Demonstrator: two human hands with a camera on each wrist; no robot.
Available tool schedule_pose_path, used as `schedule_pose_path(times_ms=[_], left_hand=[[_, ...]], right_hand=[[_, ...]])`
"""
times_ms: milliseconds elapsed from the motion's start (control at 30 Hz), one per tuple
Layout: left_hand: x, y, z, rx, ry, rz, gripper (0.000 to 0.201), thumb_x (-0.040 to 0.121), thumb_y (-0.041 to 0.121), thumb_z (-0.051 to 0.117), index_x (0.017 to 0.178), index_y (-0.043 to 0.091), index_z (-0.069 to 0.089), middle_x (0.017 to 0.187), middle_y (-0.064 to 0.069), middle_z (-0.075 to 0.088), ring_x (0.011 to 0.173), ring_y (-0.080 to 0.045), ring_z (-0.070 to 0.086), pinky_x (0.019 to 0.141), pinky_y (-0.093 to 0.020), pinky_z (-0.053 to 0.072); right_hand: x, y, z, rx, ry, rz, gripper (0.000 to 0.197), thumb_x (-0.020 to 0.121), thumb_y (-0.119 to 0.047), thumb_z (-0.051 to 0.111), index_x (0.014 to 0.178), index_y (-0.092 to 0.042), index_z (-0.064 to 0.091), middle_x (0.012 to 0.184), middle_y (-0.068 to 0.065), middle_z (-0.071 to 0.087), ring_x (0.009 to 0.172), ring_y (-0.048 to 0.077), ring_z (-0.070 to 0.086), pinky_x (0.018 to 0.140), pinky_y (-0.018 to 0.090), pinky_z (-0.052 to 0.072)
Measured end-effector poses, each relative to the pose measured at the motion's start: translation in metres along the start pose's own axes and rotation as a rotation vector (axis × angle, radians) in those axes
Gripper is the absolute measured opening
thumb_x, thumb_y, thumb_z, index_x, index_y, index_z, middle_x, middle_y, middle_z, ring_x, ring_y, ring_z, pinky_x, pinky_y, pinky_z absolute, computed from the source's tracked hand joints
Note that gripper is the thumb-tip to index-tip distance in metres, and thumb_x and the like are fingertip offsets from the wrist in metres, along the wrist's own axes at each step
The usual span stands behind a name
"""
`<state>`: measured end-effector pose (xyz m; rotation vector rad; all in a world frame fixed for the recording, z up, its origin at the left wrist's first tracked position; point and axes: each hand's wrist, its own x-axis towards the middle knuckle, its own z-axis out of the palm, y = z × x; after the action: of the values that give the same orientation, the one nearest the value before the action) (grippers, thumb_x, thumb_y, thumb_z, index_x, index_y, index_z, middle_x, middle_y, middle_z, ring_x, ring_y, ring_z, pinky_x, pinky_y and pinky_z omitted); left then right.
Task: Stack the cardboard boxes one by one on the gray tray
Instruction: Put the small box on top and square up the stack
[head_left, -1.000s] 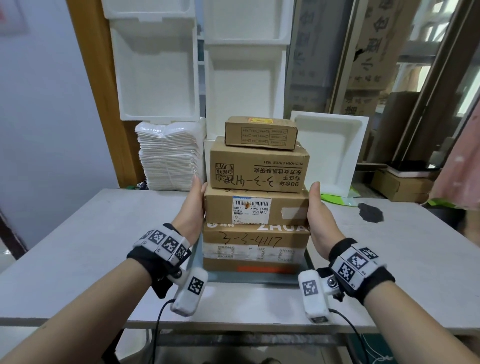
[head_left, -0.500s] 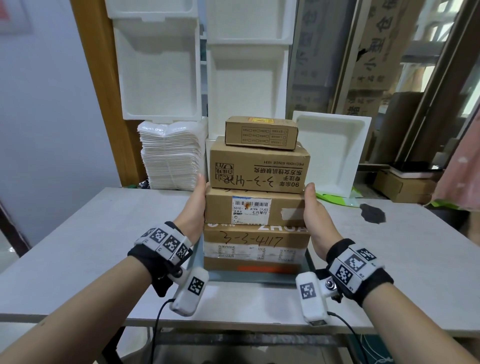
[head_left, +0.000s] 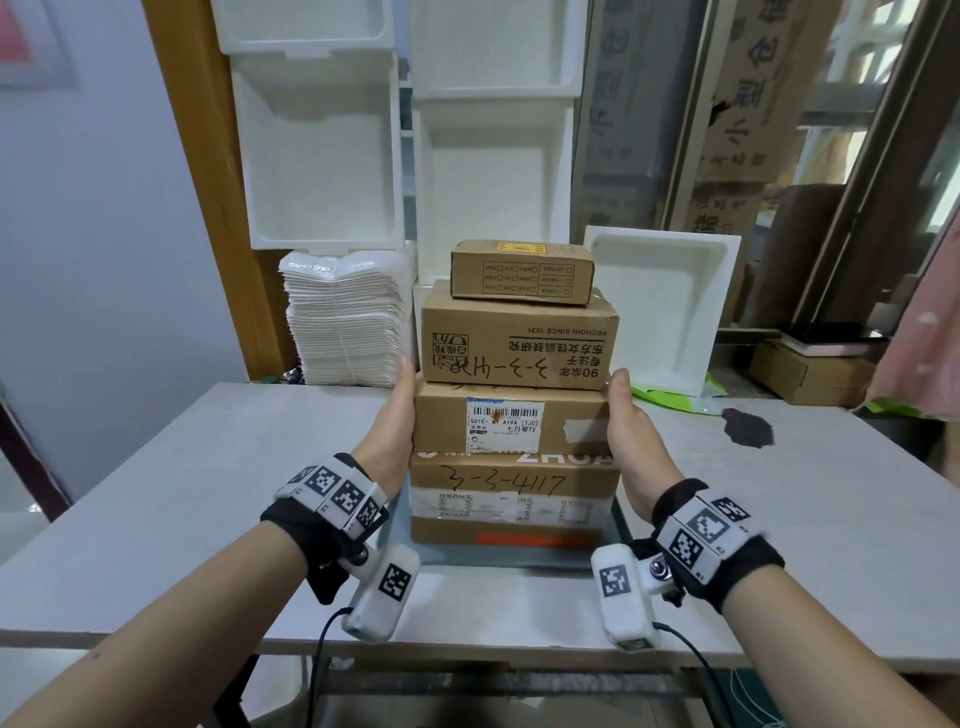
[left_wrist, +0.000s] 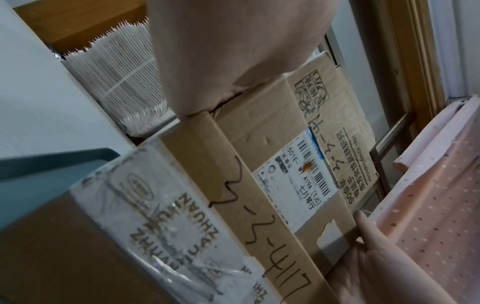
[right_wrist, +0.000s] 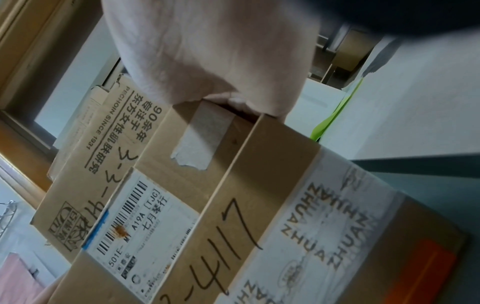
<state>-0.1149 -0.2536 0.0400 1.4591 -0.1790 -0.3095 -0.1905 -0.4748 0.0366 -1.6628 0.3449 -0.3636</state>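
Four cardboard boxes stand stacked on the gray tray (head_left: 509, 555) in the middle of the table. From the bottom they are a taped box marked 3-3-417 (head_left: 511, 499), a box with a white barcode label (head_left: 511, 423), a printed box (head_left: 519, 338) and a small box (head_left: 522, 273). My left hand (head_left: 397, 415) lies flat against the left side of the labelled box. My right hand (head_left: 631, 431) lies flat against its right side. The wrist views show each palm, the left hand (left_wrist: 233, 51) and the right hand (right_wrist: 207, 51), pressed to the box ends, with the fingers themselves hidden.
A pile of white bags (head_left: 345, 322) sits behind the stack on the left. White foam trays (head_left: 660, 306) lean at the back. A dark patch (head_left: 748, 426) marks the table on the right. More cartons (head_left: 810, 371) lie beyond the table's far right edge.
Both hands stay on the sides of the labelled box. The right hand has closed in slightly to the left, and the box's right edge shifted a little with it.
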Motion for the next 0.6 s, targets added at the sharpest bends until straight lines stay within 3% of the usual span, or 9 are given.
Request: schedule_pose_path(times_ms=[100, 200, 267, 500, 567, 600], left_hand=[[-0.001, 0.001, -0.002, 0.024, -0.008, 0.021, 0.068, 0.095, 0.068, 0.014, 0.123, 0.029, 0.063, 0.109, -0.001, 0.075, 0.097, -0.014, 0.073, 0.075, -0.028, 0.058], [-0.001, 0.01, -0.004, 0.039, 0.001, 0.083, 0.077, 0.093, 0.072, 0.015, 0.145, 0.026, 0.046, 0.14, 0.002, 0.058, 0.131, -0.014, 0.052, 0.111, -0.036, 0.038], [0.0, 0.017, -0.003, 0.051, 0.01, 0.13, 0.077, 0.092, 0.072, 0.012, 0.148, 0.028, 0.041, 0.146, 0.004, 0.052, 0.137, -0.014, 0.044, 0.118, -0.04, 0.028], [-0.002, 0.02, 0.006, 0.052, -0.01, 0.134, 0.06, 0.095, 0.069, 0.013, 0.126, 0.044, 0.057, 0.135, 0.005, 0.062, 0.121, -0.01, 0.057, 0.094, -0.03, 0.048], [-0.002, 0.021, 0.006, 0.039, -0.002, 0.12, 0.063, 0.095, 0.068, 0.014, 0.133, 0.039, 0.055, 0.134, 0.004, 0.062, 0.121, -0.012, 0.058, 0.088, -0.028, 0.05], [-0.001, 0.022, 0.006, 0.033, 0.002, 0.116, 0.066, 0.095, 0.069, 0.014, 0.138, 0.036, 0.052, 0.136, 0.003, 0.061, 0.124, -0.014, 0.057, 0.091, -0.03, 0.05]], right_hand=[[-0.002, -0.003, -0.001, -0.004, -0.011, -0.002, 0.062, 0.096, -0.066, 0.016, 0.119, -0.03, 0.061, 0.118, -0.002, 0.068, 0.11, 0.014, 0.06, 0.094, 0.029, 0.038], [0.001, -0.011, -0.005, -0.002, 0.003, -0.027, 0.071, 0.093, -0.07, 0.015, 0.136, -0.029, 0.055, 0.134, -0.007, 0.059, 0.125, 0.013, 0.051, 0.102, 0.029, 0.034], [0.003, -0.021, -0.006, 0.015, 0.013, -0.057, 0.073, 0.093, -0.069, 0.015, 0.138, -0.026, 0.053, 0.136, -0.007, 0.058, 0.129, 0.013, 0.048, 0.106, 0.03, 0.031], [-0.002, -0.028, 0.004, 0.041, 0.011, -0.07, 0.071, 0.094, -0.067, 0.02, 0.141, -0.022, 0.05, 0.138, -0.006, 0.056, 0.128, 0.012, 0.047, 0.111, 0.034, 0.031], [-0.001, -0.027, 0.005, 0.047, 0.016, -0.067, 0.071, 0.094, -0.068, 0.021, 0.14, -0.023, 0.051, 0.138, -0.005, 0.057, 0.129, 0.015, 0.048, 0.114, 0.04, 0.032], [-0.001, -0.026, 0.004, 0.048, 0.018, -0.066, 0.072, 0.094, -0.068, 0.021, 0.139, -0.023, 0.052, 0.137, -0.004, 0.058, 0.129, 0.015, 0.049, 0.114, 0.041, 0.032]])
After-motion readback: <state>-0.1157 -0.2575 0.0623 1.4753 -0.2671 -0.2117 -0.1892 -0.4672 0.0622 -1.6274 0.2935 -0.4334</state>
